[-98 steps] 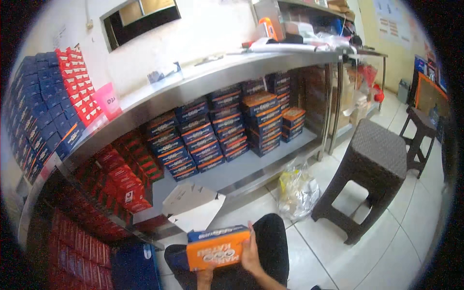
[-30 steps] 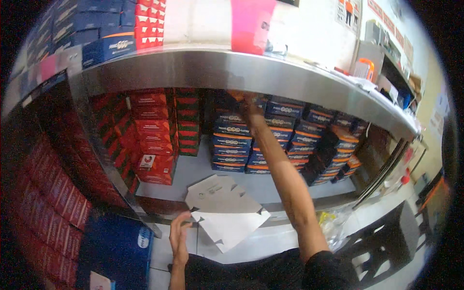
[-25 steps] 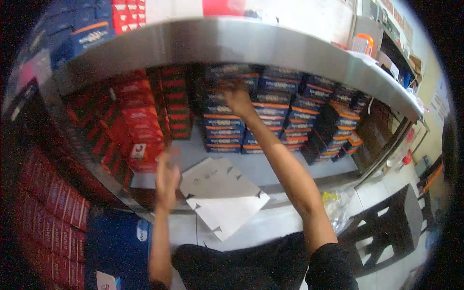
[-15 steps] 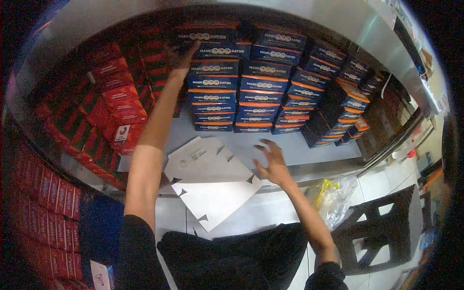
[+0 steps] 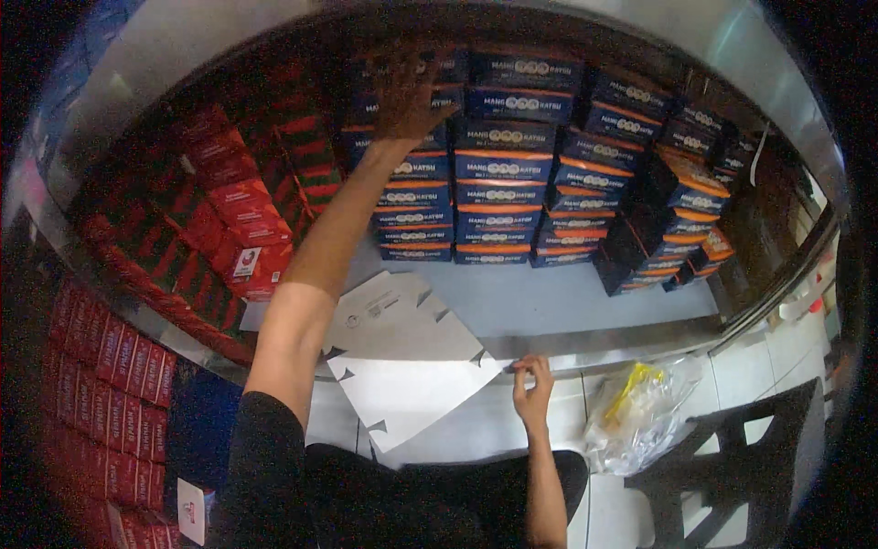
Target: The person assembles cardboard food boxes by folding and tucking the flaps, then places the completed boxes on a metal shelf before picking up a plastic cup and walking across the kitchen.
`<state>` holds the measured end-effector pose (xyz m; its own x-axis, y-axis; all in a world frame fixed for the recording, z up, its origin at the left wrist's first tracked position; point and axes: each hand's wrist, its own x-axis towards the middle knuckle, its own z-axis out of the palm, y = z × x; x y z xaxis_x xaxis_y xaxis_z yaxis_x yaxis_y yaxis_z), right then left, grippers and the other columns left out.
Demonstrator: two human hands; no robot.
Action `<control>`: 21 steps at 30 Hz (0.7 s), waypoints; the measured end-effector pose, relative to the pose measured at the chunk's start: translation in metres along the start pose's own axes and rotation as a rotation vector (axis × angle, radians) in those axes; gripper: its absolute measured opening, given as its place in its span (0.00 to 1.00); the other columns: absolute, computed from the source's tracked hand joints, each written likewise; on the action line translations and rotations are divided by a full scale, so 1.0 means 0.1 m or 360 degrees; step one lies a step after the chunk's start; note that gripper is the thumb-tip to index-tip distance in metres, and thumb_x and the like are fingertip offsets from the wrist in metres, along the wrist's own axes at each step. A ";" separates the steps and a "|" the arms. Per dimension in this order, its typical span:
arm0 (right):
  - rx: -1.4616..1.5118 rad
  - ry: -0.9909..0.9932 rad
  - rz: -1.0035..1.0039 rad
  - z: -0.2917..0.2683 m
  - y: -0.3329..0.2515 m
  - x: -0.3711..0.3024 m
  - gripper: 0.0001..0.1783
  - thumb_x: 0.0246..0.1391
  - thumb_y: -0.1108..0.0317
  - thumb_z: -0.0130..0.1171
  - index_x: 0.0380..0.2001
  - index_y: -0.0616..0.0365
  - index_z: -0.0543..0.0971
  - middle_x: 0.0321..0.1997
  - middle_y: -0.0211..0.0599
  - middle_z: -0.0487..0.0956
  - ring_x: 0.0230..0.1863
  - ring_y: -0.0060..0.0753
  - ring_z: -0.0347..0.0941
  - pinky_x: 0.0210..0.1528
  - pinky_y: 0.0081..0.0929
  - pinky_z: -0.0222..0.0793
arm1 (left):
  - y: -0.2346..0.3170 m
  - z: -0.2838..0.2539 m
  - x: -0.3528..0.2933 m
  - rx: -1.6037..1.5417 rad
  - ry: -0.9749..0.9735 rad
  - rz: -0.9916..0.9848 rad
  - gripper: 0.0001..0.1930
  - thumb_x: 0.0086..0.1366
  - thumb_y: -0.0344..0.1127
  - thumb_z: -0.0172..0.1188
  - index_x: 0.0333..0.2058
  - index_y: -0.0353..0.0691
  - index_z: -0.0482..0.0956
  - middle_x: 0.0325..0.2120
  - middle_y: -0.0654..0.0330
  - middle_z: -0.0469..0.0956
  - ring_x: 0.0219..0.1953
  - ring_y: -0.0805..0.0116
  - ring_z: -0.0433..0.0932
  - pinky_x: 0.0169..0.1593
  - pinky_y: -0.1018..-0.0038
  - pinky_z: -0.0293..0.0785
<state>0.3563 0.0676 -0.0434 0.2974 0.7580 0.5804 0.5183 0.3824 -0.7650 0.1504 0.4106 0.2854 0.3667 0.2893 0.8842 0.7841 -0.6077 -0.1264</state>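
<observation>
My left hand (image 5: pixel 407 101) is raised into the shaded shelf, its fingers spread across the front of the left stack of dark blue and orange boxes (image 5: pixel 413 220). It looks to be touching the upper boxes, though the shade blurs the contact. My right hand (image 5: pixel 532 393) is low at the shelf's front edge, fingers curled into a pinch. Its fingertips are close beside the right corner of a flat white cardboard sheet (image 5: pixel 416 389); whatever is between them is too small to make out. This sheet has slotted edges and lies partly over the front edge.
More blue and orange stacks (image 5: pixel 498 197) stand to the right. Red boxes (image 5: pixel 247 215) fill the shelf's left side; further red boxes (image 5: pixel 110 393) are piled at lower left. A clear plastic bag (image 5: pixel 636 421) and a black slatted plastic piece (image 5: pixel 732 457) lie on the tiled floor at right.
My left hand has moved right across the front of the left stack. My right hand has come down toward the sheet's right corner, its fingers going from spread to curled.
</observation>
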 end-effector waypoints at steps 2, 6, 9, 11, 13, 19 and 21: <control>0.0084 -0.0037 0.0045 0.05 -0.06 0.02 0.04 0.49 0.80 0.55 0.27 0.61 0.76 0.30 0.41 0.77 0.35 0.40 0.73 0.40 0.32 0.67 | -0.28 -0.03 -0.03 -0.0328 -0.0107 -0.0084 0.50 0.54 0.70 0.56 0.69 0.53 0.48 0.69 0.50 0.45 0.71 0.42 0.37 0.66 0.34 0.34; 0.0138 0.0032 0.0250 -0.01 -0.02 0.05 0.03 0.52 0.79 0.54 0.29 0.62 0.77 0.28 0.40 0.77 0.31 0.36 0.74 0.35 0.28 0.67 | -0.38 -0.04 -0.02 -0.0074 -0.0070 -0.0037 0.52 0.54 0.69 0.57 0.70 0.50 0.47 0.69 0.49 0.45 0.71 0.43 0.37 0.67 0.37 0.37; 0.0133 0.0060 0.0299 -0.14 0.07 0.04 0.03 0.53 0.78 0.54 0.30 0.63 0.78 0.30 0.42 0.78 0.33 0.38 0.75 0.36 0.28 0.68 | -0.40 -0.03 -0.05 -0.0092 -0.0099 -0.0044 0.52 0.54 0.68 0.58 0.69 0.46 0.48 0.69 0.48 0.46 0.71 0.43 0.38 0.68 0.40 0.39; 0.0175 0.0075 0.0326 -0.17 0.06 0.04 0.04 0.53 0.78 0.54 0.31 0.63 0.78 0.32 0.43 0.78 0.35 0.40 0.76 0.38 0.29 0.69 | -0.46 0.01 -0.16 -0.0230 -0.0181 -0.0080 0.50 0.56 0.66 0.58 0.68 0.44 0.48 0.69 0.48 0.47 0.71 0.43 0.40 0.68 0.41 0.40; 0.0160 0.0094 0.0398 -0.11 -0.09 0.09 0.05 0.55 0.75 0.54 0.34 0.63 0.78 0.35 0.45 0.79 0.38 0.42 0.77 0.43 0.32 0.71 | -0.76 -0.22 -0.36 -0.0182 -0.0193 -0.0138 0.48 0.57 0.64 0.58 0.68 0.43 0.49 0.68 0.47 0.47 0.71 0.43 0.41 0.68 0.42 0.40; 0.0190 0.0528 0.0295 -0.63 -0.07 0.58 0.10 0.54 0.74 0.57 0.41 0.61 0.75 0.36 0.41 0.78 0.37 0.35 0.74 0.39 0.29 0.67 | -0.81 -0.19 -1.05 -0.0041 -0.0287 -0.0540 0.43 0.62 0.59 0.57 0.66 0.38 0.52 0.67 0.45 0.49 0.69 0.43 0.46 0.68 0.45 0.41; -0.0048 0.0827 0.0049 -1.32 0.11 1.14 0.11 0.55 0.70 0.58 0.41 0.61 0.75 0.37 0.40 0.79 0.36 0.33 0.73 0.38 0.29 0.65 | -0.37 -0.11 -1.13 -0.0066 -0.0210 -0.0665 0.41 0.63 0.57 0.57 0.65 0.36 0.53 0.67 0.44 0.50 0.69 0.43 0.47 0.68 0.46 0.41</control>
<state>0.5020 0.0880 0.0509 0.6674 0.4036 0.6258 0.5238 0.3428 -0.7798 0.0745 0.3927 0.1955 0.0854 0.6068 0.7902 0.8590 -0.4467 0.2502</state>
